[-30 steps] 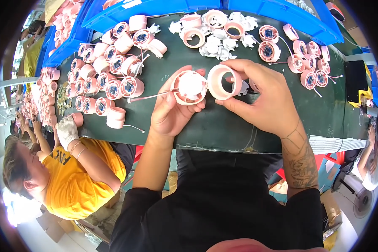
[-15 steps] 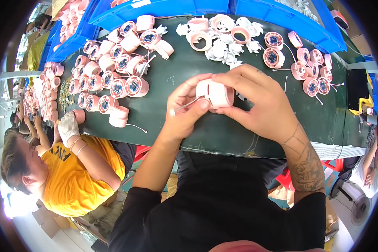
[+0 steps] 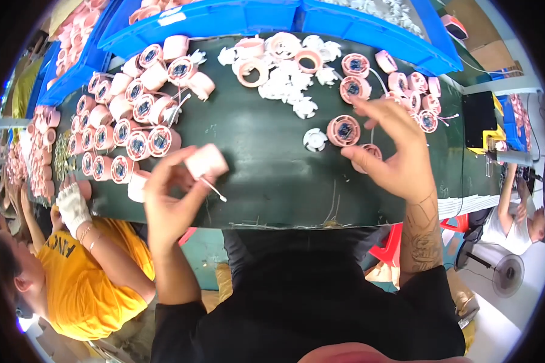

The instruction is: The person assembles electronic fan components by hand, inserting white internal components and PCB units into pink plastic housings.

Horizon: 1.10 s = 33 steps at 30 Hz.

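My left hand [image 3: 171, 192] is closed on a pink cylindrical housing [image 3: 207, 161], tilted just above the table, with a thin white cable sticking out from its lower side. To the right, my right hand [image 3: 399, 150] hangs with thumb and fingers apart, holding nothing. Beneath and beside its fingers are pink housings; one round housing with a dark circuit board [image 3: 344, 130] faces up, and another [image 3: 368, 158] is partly covered by the thumb. A single white finned plastic part [image 3: 315, 140] lies close by.
Rows of pink housings [image 3: 137, 144] cover the left side of the dark green table [image 3: 260, 199]. White finned parts [image 3: 284, 85] are piled at the back middle with pink rings. Blue bins [image 3: 375, 31] line the far edge. At left, a co-worker's gloved hand [image 3: 72, 209] touches a pink housing.
My hands have parted: the left carried the pink housing left and down toward the rows, while the right let go and moved right over the other housings. The whole view has shifted slightly.
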Available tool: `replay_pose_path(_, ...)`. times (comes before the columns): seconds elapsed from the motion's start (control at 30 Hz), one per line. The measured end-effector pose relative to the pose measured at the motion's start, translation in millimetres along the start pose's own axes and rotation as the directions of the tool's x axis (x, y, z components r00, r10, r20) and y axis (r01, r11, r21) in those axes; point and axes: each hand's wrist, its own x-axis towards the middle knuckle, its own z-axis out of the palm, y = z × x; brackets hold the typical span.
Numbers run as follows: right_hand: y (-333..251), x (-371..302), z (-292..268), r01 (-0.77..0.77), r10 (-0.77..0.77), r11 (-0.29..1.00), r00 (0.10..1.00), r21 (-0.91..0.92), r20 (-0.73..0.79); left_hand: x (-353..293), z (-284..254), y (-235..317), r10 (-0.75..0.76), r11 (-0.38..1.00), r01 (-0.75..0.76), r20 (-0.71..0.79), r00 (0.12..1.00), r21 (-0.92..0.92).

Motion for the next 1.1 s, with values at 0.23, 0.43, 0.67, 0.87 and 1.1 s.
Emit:
replay_pose_path(0.23,33,-66,13,-0.096,0.097,0.971,0.995,-0.218,-0.008,32,1,-8,0.250,0.895,-0.132,-0.235,0.939,0.426)
replay_pose_path(0.43,21,-76,6,-0.260,0.259,0.965,0.916,0.039,-0.307,19,23,-9,0.429,0.902,-0.356,-0.401,0.810,0.245)
replay_pose_path(0.67,-67,-29,41,0.388,-0.399,0.892,0.917,-0.233,-0.002,-26,112,28,0.160,0.827,-0.018,0.205,0.966,-0.562)
replay_pose_path(0.87,-84,27,58,0.382,-0.435,0.879,0.888,0.286,0.151,-17,73,-12,-0.105,0.578,0.224,0.200,0.974,-0.785)
replay_pose_path(1.1,78,157,106,-0.061,-0.002,0.916,0.988,-0.397,-0.157,-7,61,-36,-0.050,0.062,0.309,0.306,0.951,-0.949)
